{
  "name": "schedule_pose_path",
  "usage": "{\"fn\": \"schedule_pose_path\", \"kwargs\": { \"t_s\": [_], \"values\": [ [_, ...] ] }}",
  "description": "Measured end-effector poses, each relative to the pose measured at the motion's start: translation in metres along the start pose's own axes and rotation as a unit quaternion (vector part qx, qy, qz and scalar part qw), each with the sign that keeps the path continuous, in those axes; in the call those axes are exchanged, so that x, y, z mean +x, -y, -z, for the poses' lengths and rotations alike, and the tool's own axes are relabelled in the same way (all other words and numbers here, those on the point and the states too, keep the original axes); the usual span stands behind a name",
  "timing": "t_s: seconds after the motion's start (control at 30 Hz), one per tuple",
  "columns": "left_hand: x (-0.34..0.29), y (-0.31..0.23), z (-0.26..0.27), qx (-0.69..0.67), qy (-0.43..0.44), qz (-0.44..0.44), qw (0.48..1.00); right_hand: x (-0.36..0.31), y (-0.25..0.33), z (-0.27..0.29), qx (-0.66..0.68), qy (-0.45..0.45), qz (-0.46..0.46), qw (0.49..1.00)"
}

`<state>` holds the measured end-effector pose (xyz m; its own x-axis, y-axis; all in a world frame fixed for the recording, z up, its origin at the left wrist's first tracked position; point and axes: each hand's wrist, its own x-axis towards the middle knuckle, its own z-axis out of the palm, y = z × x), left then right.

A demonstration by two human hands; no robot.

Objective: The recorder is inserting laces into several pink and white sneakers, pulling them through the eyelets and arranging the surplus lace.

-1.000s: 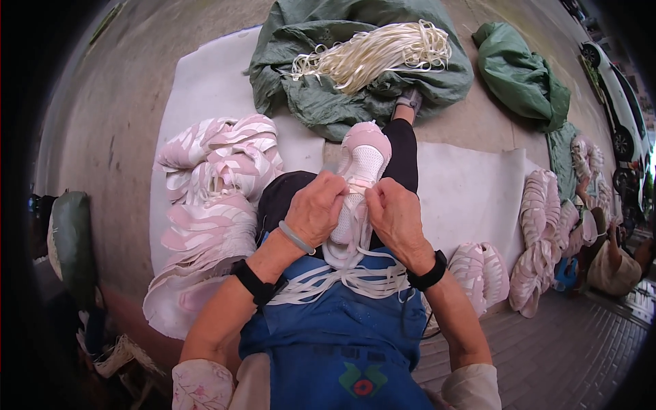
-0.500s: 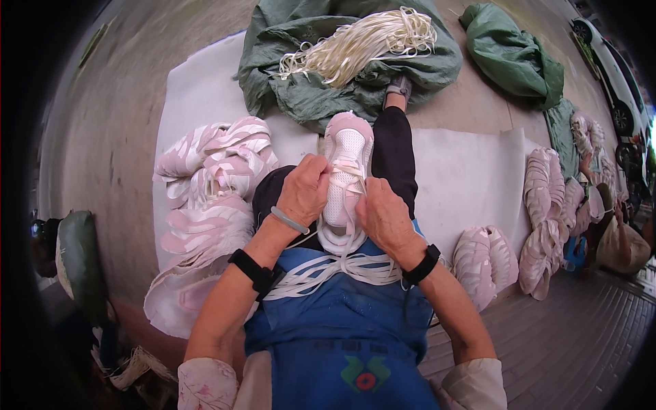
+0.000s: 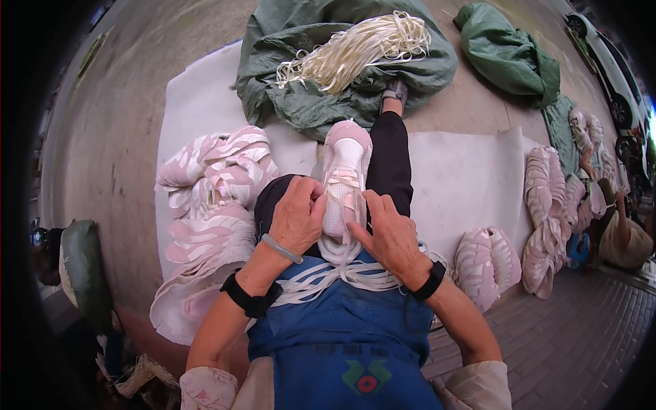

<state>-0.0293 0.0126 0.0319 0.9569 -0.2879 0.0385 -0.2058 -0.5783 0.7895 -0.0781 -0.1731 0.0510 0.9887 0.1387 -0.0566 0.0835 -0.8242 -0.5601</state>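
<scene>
On my lap, toe pointing away from me, lies a pink and white shoe (image 3: 347, 156) with a pale lace (image 3: 339, 183) through its upper part. At its left edge my left hand (image 3: 298, 213) is closed, its fingertips bent inward; whatever they pinch is hidden. My right hand (image 3: 391, 232) is at the shoe's right edge with thumb and forefinger apart, the thumb reaching over the tongue. A bundle of white laces (image 3: 328, 279) lies across my blue apron (image 3: 335, 318), just below the shoe's heel.
Pink and white shoe uppers are stacked at the left (image 3: 219, 171), and more uppers (image 3: 486, 263) stand at the right. A cream lace bundle (image 3: 362, 51) rests on a green sack (image 3: 273, 61) ahead. Another green sack (image 3: 509, 55) lies at the far right, near a parked white car (image 3: 618, 75).
My right hand has loosened from its pinch, and its thumb and forefinger have spread. My left hand has shifted slightly down and left beside the shoe.
</scene>
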Motion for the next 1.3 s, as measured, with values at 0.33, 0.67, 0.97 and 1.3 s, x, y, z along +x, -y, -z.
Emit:
{"fn": "schedule_pose_path", "kwargs": {
  "t_s": [0.33, 0.67, 0.97, 1.3],
  "values": [
    [-0.003, -0.031, 0.015, -0.204, 0.254, 0.328, 0.887, -0.003, 0.007, -0.011, -0.078, 0.003, 0.051, 0.996],
    [-0.005, -0.017, -0.02, -0.017, 0.159, 0.187, 0.969, 0.004, -0.002, -0.016, -0.009, -0.025, 0.078, 0.997],
    [-0.005, -0.011, 0.003, 0.077, 0.173, 0.113, 0.975, 0.001, -0.007, -0.014, -0.005, 0.003, 0.081, 0.997],
    [0.012, -0.006, 0.019, 0.044, 0.174, 0.192, 0.965, -0.001, -0.001, -0.012, -0.046, 0.005, 0.084, 0.995]
  ]
}}
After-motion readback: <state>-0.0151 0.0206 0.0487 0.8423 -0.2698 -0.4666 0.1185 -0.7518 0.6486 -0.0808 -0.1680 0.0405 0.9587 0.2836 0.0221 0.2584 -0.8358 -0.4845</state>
